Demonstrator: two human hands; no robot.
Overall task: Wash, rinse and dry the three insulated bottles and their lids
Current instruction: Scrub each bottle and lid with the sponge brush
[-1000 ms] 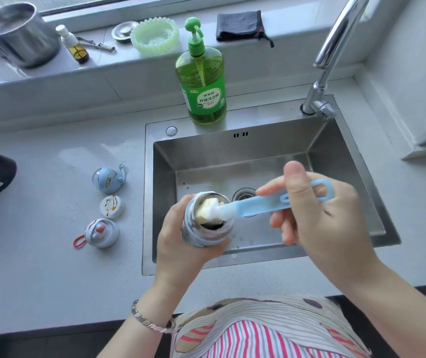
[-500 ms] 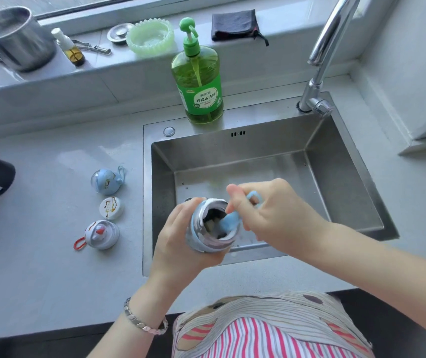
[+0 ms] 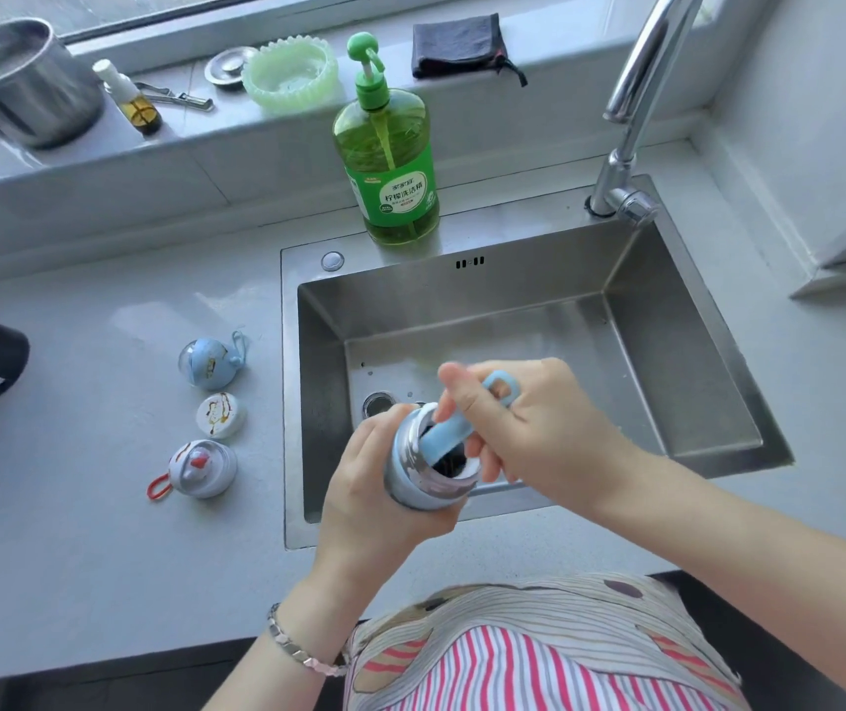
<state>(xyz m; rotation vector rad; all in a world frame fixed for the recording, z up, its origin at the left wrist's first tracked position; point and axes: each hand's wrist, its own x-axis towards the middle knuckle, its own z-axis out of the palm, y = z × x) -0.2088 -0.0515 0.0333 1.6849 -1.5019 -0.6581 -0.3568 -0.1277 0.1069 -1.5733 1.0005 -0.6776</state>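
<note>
sink floor open 1-3 o'clock of bottle | brush plugs bottle mouth | soap bottle at 12, faucet at 1 on back rim | three lids at 9-10 on counter

The pale blue insulated bottle has a bright silver steel neck with white foam at the rim, and the light blue plastic brush handle nearly matches it. At nine o'clock from the grey stainless steel sink lie a pale blue domed lid with yellow marks, a white round lid streaked brown and yellow, and a grey-white domed lid with a red spot and red loop. At twelve o'clock is a clear green soap bottle with a green-and-white label. On the ledge are a mint-green scalloped dish and a black folded cloth. At six o'clock, a striped fabric garment shows red-and-white stripes below beige with thin dark lines.
</note>
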